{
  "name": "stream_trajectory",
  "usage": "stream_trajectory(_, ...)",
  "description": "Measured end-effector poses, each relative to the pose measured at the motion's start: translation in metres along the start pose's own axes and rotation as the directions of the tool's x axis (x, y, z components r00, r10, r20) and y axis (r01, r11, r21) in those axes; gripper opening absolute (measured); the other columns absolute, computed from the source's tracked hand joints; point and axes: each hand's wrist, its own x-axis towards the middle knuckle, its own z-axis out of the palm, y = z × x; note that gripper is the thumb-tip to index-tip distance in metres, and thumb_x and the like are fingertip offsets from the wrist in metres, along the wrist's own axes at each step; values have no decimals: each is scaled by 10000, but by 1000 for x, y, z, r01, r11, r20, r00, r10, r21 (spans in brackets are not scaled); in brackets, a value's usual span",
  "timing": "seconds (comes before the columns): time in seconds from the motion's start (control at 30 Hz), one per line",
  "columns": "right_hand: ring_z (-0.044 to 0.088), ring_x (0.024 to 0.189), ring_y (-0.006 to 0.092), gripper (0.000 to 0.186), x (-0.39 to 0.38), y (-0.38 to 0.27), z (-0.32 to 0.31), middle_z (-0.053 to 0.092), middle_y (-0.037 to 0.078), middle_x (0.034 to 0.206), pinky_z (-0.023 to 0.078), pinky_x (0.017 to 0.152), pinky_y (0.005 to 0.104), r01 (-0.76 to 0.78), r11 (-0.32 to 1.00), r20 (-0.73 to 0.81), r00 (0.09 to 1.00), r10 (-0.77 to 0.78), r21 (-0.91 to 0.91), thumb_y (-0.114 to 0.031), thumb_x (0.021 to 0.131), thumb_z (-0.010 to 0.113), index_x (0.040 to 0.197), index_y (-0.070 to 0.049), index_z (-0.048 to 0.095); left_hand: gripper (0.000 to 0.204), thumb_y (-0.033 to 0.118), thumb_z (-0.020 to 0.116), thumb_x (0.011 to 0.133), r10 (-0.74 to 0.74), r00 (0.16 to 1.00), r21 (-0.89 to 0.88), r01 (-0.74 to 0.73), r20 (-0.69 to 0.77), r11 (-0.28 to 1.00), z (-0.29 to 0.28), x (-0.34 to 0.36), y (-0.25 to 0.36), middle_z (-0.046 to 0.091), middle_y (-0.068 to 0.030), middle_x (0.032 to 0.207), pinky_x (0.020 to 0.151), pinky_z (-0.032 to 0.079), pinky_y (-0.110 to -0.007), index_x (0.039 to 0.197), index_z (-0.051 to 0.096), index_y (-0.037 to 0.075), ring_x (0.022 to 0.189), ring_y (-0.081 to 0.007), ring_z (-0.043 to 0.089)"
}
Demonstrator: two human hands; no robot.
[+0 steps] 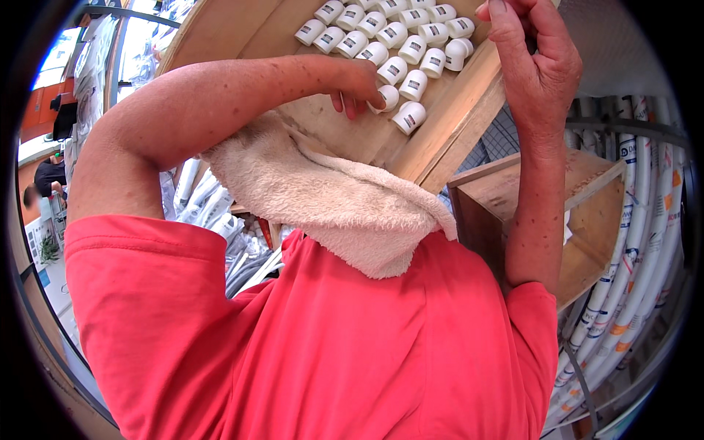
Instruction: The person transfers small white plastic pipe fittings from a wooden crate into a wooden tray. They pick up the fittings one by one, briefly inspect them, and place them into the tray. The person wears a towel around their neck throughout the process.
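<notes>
A wooden tray (323, 121) at the top holds several rows of white plastic pipe fittings (413, 48), each with a small dark label. My left hand (356, 86) reaches across from the left into this tray. Its fingers are closed on a white pipe fitting (387, 97) at the near end of the rows; the thumb is hidden. Just beside it lies another fitting with a reddish label (409, 117). My right hand (534, 66) is raised by the tray's right wall, fingers curled and thumb bent in. The frame's top edge cuts it off, and anything in its grip is hidden.
A beige towel (330, 198) hangs below the tray, under my left forearm. At the right stands another wooden box (587, 242), beside tall bundles of wrapped white pipes (634, 271). More wrapped pipes (198, 194) lie at the left. A person in dark clothing (50, 176) is far left.
</notes>
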Motion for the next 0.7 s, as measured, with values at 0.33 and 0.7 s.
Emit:
stream_trajectory(0.33, 596, 742, 47, 166, 5, -2, 3, 650, -20, 846, 480, 686, 203, 8, 997, 0, 1000, -8, 76, -26, 971, 622, 1113, -28, 707, 428, 422, 687, 951, 74, 993, -32, -71, 94, 997, -3, 3, -9, 734, -89, 980, 629, 593, -354, 1080, 688, 15, 785, -203, 746)
stream_trajectory(0.7, 668, 960, 103, 333, -5, 8, -125, 706, 69, 1099, 533, 880, 242, -315, 844, 275, 939, 208, 435, -53, 969, 663, 1296, 1, 629, 540, 487, 669, 946, 86, 990, 510, -130, 110, 850, -30, 6, -1, 752, -112, 757, 577, 549, -377, 884, 728, -46, 659, -210, 709)
